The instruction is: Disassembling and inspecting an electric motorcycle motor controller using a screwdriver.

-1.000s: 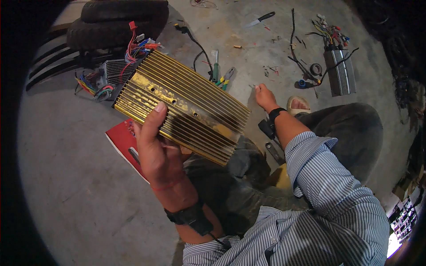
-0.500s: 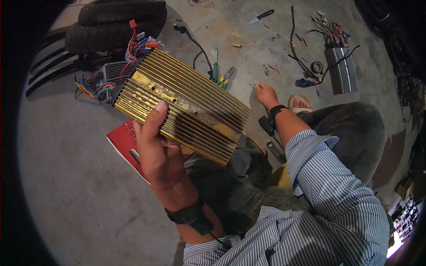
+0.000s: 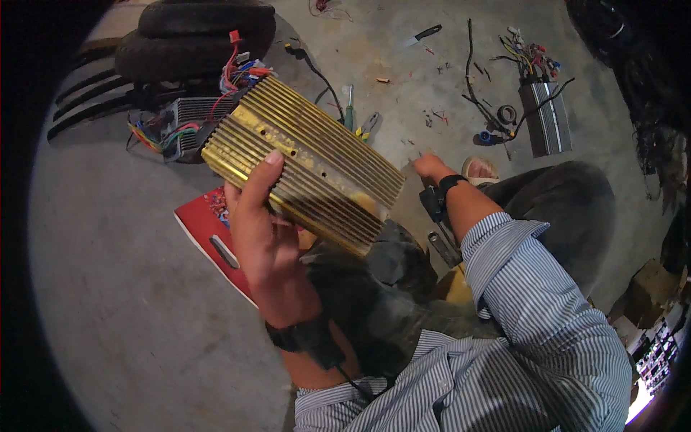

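My left hand point(image 3: 260, 223) grips a gold finned motor controller point(image 3: 327, 137) by its lower long edge, thumb on top of the fins. The controller is tilted above my lap, with dusty patches and small holes along its flat middle strip. Coloured wires with red and white plugs point(image 3: 243, 70) come out of its upper left end. Beyond its lower right end, my right hand point(image 3: 432, 168) is low near the floor with fingers closed. Whatever sits between those fingertips is too small to make out.
Pliers point(image 3: 369, 127) and a green-handled screwdriver point(image 3: 350, 108) lie past the controller. A grey finned controller point(image 3: 545, 119) and cables are to the right, another point(image 3: 205, 115) to the left. A knife point(image 3: 425, 34) lies far off, tyres point(image 3: 194, 54) at far left, a red bag point(image 3: 205, 223) below.
The controller in my left hand has shifted slightly right and tilted a little. My right hand has moved slightly downward in view, its fingers still closed.
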`<state>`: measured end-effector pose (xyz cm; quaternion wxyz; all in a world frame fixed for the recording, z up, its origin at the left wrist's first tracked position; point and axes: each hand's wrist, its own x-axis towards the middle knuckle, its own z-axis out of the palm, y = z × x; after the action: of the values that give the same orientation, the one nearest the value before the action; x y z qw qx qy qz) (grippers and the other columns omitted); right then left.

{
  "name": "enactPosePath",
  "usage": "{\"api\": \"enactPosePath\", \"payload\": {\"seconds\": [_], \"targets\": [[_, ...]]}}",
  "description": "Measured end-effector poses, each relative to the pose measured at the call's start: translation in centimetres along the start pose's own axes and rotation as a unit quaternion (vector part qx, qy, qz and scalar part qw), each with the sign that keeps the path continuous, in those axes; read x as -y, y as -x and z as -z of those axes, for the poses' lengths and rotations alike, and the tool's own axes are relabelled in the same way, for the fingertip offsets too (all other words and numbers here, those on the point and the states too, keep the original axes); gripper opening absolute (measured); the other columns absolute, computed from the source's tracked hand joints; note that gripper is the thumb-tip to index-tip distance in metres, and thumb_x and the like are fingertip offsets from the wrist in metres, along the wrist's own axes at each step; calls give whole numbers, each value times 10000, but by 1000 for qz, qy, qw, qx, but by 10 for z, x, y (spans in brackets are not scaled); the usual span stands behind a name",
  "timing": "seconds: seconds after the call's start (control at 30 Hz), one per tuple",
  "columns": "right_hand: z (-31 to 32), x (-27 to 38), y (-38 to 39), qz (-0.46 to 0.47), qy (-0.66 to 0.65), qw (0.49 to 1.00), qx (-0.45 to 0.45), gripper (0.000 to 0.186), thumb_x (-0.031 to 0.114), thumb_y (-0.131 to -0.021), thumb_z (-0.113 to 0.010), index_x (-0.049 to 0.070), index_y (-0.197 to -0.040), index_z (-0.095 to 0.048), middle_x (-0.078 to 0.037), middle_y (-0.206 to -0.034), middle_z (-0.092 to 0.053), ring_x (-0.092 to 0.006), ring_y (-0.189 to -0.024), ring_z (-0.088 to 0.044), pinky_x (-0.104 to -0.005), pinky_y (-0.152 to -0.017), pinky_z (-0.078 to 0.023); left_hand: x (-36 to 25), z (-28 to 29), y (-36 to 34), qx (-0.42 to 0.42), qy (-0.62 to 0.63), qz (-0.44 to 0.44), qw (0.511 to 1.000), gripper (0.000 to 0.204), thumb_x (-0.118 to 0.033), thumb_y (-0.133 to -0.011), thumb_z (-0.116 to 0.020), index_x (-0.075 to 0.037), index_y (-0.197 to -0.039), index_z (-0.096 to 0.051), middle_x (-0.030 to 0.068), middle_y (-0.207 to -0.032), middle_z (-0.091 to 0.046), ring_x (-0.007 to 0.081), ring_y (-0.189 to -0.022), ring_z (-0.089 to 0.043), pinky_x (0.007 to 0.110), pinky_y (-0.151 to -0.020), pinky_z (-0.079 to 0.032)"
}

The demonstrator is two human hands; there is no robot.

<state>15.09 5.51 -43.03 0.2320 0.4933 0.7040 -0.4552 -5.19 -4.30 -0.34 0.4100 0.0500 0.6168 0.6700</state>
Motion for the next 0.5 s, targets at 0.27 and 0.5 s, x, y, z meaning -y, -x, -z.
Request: {"api": "enactPosePath", "payload": {"seconds": [0.27, 0.5], "targets": [[151, 67, 17, -121, -333, 927, -126, 276, 216, -866, -612, 20, -1005, -747, -175, -869, -720, -302, -826, -709, -392, -696, -515, 6, -6, 2, 23, 86, -19, 996, 422, -10, -865, -706, -5, -1254, -543, 106, -1103, -672, 217, -937, -695, 351, -835, -578], [299, 233, 257, 267, -252, 930, 9, 633, 513, -895, -700, 22, -1281, -600, -111, -1182, -664, -178, -1004, -637, -307, -725, -472, 2, 4, 9, 66, 98, -73, 990, 480, -58, -894, -679, -4, -1331, -490, 112, -1153, -662, 230, -1014, -683, 374, -917, -572]]}}
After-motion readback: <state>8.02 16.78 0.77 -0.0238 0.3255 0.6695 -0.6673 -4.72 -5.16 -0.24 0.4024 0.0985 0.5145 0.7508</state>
